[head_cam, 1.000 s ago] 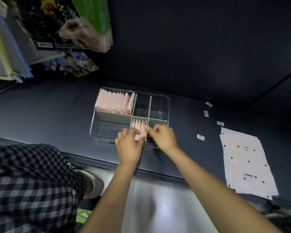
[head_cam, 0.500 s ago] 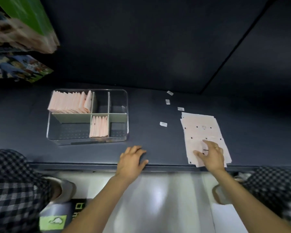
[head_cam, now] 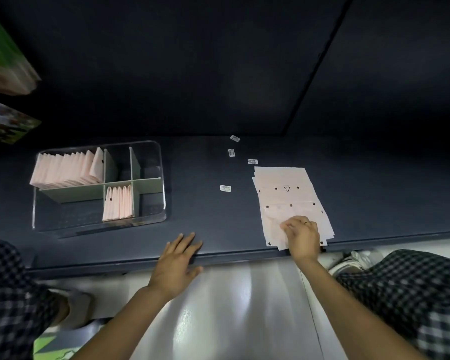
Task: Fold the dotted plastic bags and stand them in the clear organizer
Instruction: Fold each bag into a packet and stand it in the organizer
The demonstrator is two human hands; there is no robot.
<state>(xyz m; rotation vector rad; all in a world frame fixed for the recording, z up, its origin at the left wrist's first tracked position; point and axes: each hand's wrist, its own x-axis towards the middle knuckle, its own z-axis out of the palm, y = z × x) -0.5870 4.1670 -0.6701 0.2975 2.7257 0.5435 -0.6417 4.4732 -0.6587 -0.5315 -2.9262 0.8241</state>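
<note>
Right hand pinches the top bag right of the organizer; left hand lies flat, fingers straight, on the worktop edge.

Four small white labels lie scattered on the dark table; colourful boxes sit far left.

You stand at a dark blue-grey counter set against a dark wall (one seam runs through it), above a glossy pale floor catching light.
</note>
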